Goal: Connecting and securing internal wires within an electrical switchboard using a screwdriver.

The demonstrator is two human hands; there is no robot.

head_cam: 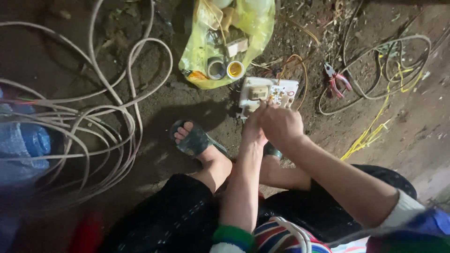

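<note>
A loose coil of pale cable [93, 122] is spread over the dirt floor [187, 98] at the left, clear of the work. A yellow bag [225, 37] of tape rolls is kept within reach. The white switch plate [267, 93] lies face-down; it is steadied by the left hand [253, 131], while the right hand [281, 124] is pinched at its terminals. Red pliers [336, 80] are parked just beside.

Striped sleeves [276, 236], dark trousers [164, 220], dark sandals [193, 140].

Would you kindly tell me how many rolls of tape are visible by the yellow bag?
2: a grey roll and a yellow roll, side by side at the yellow bag's opening. More may be hidden inside.
</note>
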